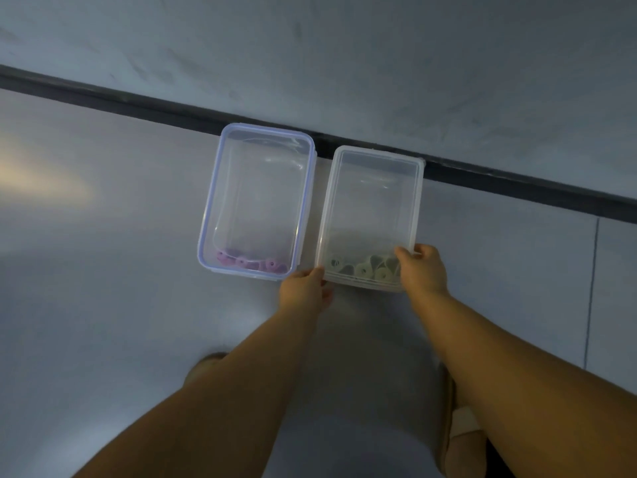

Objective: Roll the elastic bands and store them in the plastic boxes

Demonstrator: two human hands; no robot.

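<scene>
Gripping clear white plastic box (418, 201) of pale rolled bands (367, 270) with left hand (303, 288) and right hand (422, 267); at 9 o'clock, blue-rimmed clear box (206, 208) with purple rolls (253, 262).

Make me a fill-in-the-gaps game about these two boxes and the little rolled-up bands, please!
1. The left box has a ____ rim.
2. The purple rolled bands lie in the ____ box.
3. The left hand and the right hand both hold the white box, which contains pale rolled bands and stands to the ____ of the other box.

Missing words: blue; left; right.
</scene>
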